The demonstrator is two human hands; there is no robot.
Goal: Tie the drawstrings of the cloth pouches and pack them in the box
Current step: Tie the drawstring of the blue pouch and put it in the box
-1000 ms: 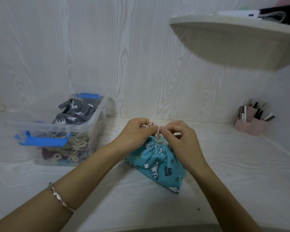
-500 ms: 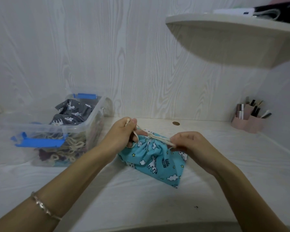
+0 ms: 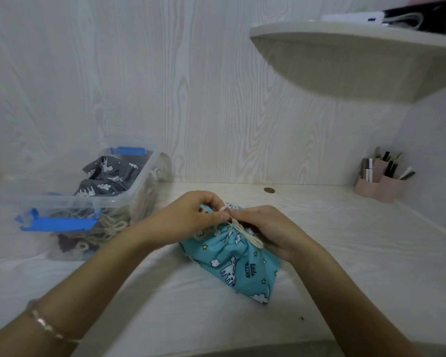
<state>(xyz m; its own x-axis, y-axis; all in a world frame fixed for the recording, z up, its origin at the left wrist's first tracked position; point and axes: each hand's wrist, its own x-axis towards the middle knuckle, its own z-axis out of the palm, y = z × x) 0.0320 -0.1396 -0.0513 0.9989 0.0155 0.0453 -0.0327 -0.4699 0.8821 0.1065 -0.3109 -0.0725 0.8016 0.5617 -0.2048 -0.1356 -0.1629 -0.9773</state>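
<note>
Clear plastic box [image 3: 106, 200] at left holds a grey pouch [image 3: 108, 176]. On the desk [image 3: 345, 253], left hand [image 3: 191, 217] and right hand [image 3: 265, 228] meet at the teal pouch [image 3: 237, 266], both pinching its cream drawstring [image 3: 245, 233]. Best pull both ends evenly, keeping the neck bunched.

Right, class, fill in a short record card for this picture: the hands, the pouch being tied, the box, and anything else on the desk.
hands: left hand and right hand both pinch the cream drawstring, fingertips close together
pouch in work: blue pouch, lying on the desk, outside the box
box: clear box with blue latches, left of the hands; grey pouch on top inside
other: pink organiser, far right on the desk
</note>
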